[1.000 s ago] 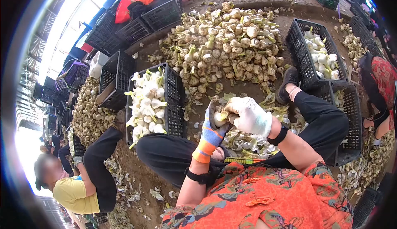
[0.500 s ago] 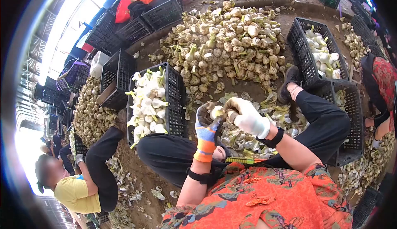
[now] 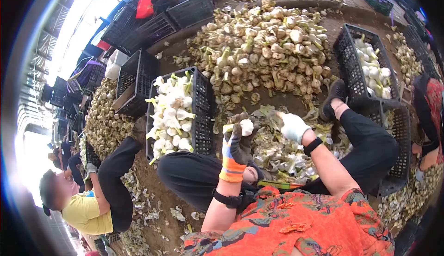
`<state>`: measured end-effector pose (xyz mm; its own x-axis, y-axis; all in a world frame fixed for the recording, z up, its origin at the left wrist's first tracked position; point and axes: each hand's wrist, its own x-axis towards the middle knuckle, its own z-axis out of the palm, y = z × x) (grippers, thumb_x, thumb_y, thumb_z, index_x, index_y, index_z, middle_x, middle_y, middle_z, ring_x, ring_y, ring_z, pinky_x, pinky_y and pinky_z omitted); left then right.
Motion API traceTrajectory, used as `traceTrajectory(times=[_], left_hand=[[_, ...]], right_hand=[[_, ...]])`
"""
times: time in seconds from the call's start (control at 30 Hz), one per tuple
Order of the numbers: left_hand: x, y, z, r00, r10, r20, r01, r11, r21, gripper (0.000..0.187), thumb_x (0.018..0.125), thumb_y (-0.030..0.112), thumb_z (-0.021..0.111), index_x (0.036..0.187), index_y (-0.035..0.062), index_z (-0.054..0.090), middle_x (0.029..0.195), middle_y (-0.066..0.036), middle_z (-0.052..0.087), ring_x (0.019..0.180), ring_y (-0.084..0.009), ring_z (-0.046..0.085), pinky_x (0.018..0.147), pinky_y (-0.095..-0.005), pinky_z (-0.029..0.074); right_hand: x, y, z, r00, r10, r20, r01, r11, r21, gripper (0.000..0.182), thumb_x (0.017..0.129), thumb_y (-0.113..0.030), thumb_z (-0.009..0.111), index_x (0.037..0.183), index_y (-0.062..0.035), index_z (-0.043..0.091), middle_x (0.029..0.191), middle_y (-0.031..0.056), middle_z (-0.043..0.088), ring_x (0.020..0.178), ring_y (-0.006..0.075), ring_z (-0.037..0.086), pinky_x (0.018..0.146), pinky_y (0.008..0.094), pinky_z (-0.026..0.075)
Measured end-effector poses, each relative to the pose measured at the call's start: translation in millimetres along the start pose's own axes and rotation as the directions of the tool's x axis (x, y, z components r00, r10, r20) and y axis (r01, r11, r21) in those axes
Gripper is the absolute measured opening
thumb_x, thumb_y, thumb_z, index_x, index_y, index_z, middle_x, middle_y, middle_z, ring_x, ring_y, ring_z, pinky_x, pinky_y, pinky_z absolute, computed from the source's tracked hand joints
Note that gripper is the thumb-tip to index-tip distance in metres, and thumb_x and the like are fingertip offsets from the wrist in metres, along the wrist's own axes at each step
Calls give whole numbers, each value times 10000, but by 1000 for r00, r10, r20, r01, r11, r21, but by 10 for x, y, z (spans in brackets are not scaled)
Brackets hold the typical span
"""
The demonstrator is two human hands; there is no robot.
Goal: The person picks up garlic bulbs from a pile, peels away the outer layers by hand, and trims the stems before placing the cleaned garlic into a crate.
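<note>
A white garlic bulb [image 3: 247,127] with a short greenish stem lies in my left hand [image 3: 237,146], whose dark-palmed, blue-and-orange glove is closed around it. To the right, and apart from the bulb, my right hand [image 3: 294,127] in a white glove hovers over the loose garlic skins [image 3: 282,156]. Its fingers look drawn together with soiled tips; whether a scrap of skin is between them I cannot make out. Left of my hands stands a black crate [image 3: 202,106] heaped with cleaned white garlic [image 3: 172,117].
A large heap of uncleaned garlic [image 3: 259,52] lies ahead. Another black crate [image 3: 344,48] with white bulbs stands at the right, beside my shoe [image 3: 336,96]. A person in a yellow shirt [image 3: 88,214] sits at the left; a red sleeve [image 3: 432,89] shows at the far right.
My hands were together at the bulb and are now apart, the right one moved to the right. The bulb now shows clean and white in my left hand. The view has shifted slightly.
</note>
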<state>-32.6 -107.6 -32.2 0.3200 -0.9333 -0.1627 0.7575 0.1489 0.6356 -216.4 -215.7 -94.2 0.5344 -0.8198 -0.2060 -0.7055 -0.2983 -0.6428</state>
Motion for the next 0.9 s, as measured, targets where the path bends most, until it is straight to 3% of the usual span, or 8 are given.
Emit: traceTrajectory(times=[0.13, 0.2, 0.23, 0.5, 0.63, 0.7, 0.83, 0.9], left_hand=[[390, 239, -323, 967, 141, -213, -64, 941, 331, 297, 855, 10, 595, 1147, 32, 550, 1048, -124, 615, 873, -221, 620, 734, -371, 575], [671, 508, -651, 881, 450, -147, -172, 593, 787, 338, 780, -28, 673, 1093, 84, 617, 936, -64, 646, 800, -123, 597, 698, -239, 483], [720, 742, -581, 842, 539, 32, -124, 136, 983, 345, 767, -18, 683, 1085, 103, 628, 923, -69, 645, 836, -140, 590, 733, -280, 476], [888, 1642, -818, 677, 730, -95, 620, -496, 608, 719, 666, 211, 797, 1303, 156, 469, 1256, -238, 481, 1229, -377, 425, 1017, -430, 363], [887, 1231, -508, 716, 661, 224, 136, -447, 884, 670, 763, 128, 738, 1345, 106, 407, 1262, -177, 497, 1203, -313, 464, 1018, -389, 385], [932, 744, -651, 928, 371, 30, -189, 401, 896, 576, 843, 55, 652, 1357, 66, 392, 1235, -126, 533, 1134, -244, 516, 969, -345, 442], [904, 98, -573, 963, -86, -255, 207, 842, 497, 562, 846, -56, 590, 1365, 47, 401, 1236, -92, 540, 1032, -151, 560, 879, -298, 491], [804, 159, -310, 993, 0, -122, 45, 928, 369, 559, 824, -86, 596, 1341, 29, 418, 1225, -99, 548, 1034, -168, 572, 906, -316, 491]], right_hand=[[318, 432, 409, 982, 143, 122, -126, 983, -137, 343, 769, -182, 521, 1031, 37, 560, 987, 296, 609, 954, 414, 591, 843, 438, 476], [602, 518, 556, 990, 122, 76, -110, 984, -139, 326, 773, -176, 517, 1019, 33, 564, 996, 292, 602, 949, 416, 587, 843, 441, 474], [748, 511, 610, 992, 111, 56, -102, 985, -138, 318, 774, -173, 515, 1013, 30, 567, 1000, 290, 598, 947, 417, 585, 843, 442, 473], [2034, 141, 1035, 973, 226, 55, -213, 960, -180, 411, 726, -80, 584, 1128, -159, 620, 1240, 207, 511, 1113, 363, 527, 915, 419, 453], [2035, 263, 1123, 967, 255, -17, -219, 860, 460, 306, 748, -49, 638, 1053, -67, 632, 1038, 145, 636, 985, 275, 602, 857, 352, 477], [1830, 45, 966, 958, 261, 117, -217, 397, 892, 225, 791, 8, 643, 1013, 10, 614, 963, 91, 664, 911, 168, 619, 806, 293, 495], [1119, -721, 212, 991, -106, 79, -47, 276, 960, 233, 816, -13, 650, 1043, -11, 595, 1000, 58, 637, 898, 134, 606, 796, 283, 502], [874, -908, 64, 993, -115, -2, 20, 154, 988, 313, 827, -121, 680, 1105, -23, 571, 1019, 45, 629, 868, 115, 599, 744, 257, 487]])
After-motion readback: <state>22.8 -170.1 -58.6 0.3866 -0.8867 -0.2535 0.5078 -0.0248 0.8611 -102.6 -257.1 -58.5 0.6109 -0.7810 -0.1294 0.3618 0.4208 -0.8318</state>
